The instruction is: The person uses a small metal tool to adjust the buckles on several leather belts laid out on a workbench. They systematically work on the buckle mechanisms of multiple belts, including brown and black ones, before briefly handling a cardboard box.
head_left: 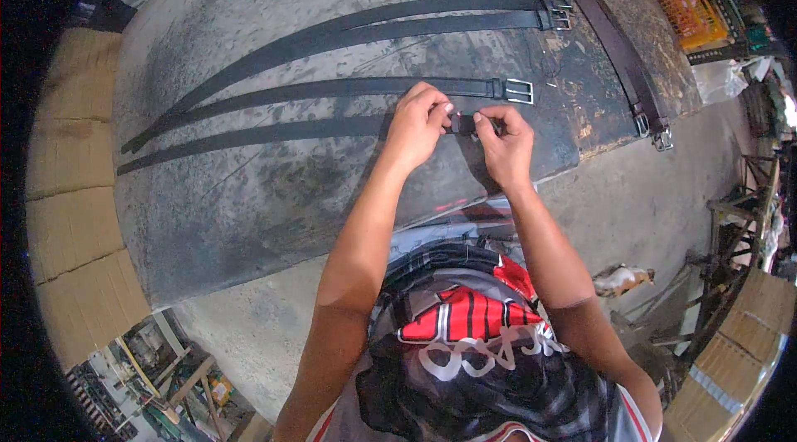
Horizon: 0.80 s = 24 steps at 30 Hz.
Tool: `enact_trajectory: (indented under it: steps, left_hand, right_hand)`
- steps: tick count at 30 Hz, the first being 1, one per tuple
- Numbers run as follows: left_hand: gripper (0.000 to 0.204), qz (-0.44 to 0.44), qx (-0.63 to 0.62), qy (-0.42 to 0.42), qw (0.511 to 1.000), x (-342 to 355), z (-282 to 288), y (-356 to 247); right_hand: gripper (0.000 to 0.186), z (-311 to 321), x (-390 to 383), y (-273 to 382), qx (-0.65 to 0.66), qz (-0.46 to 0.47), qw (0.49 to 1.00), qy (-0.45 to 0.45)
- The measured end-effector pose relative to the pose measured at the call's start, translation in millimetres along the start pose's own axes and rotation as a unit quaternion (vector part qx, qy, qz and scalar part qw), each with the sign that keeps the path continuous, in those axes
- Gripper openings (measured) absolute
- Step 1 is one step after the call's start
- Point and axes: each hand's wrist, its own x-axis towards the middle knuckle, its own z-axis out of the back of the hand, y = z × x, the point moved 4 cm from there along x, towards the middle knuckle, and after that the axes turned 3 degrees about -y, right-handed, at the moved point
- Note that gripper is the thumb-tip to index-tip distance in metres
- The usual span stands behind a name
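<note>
At my worn grey worktable (249, 193), both of my hands close on the near end of a black leather belt (249, 136) that lies flat across the top: my left hand (418, 122) pinches the strap and my right hand (505, 141) grips its end, where whatever sits between the fingers is too small to make out. Beyond it lie three more black belts with metal buckles (519, 91), and a brown belt (614, 43) runs along the table's right edge, near an orange crate (685, 4).
</note>
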Motion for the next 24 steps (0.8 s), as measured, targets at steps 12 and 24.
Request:
enact_trajectory:
  steps: [12,24]
  left_hand:
    - [0.019,-0.084,0.046,-0.099,0.99,-7.4,-1.9,-9.3]
    - [0.037,-0.179,0.298,-0.037,0.937,-46.0,1.0,-26.7]
  right_hand:
    - [0.011,3.3,3.1,-15.9,0.123,-0.038,0.99,-0.061]
    - [0.009,6.2,8.5,-23.8,0.357,-0.077,0.927,-0.09]
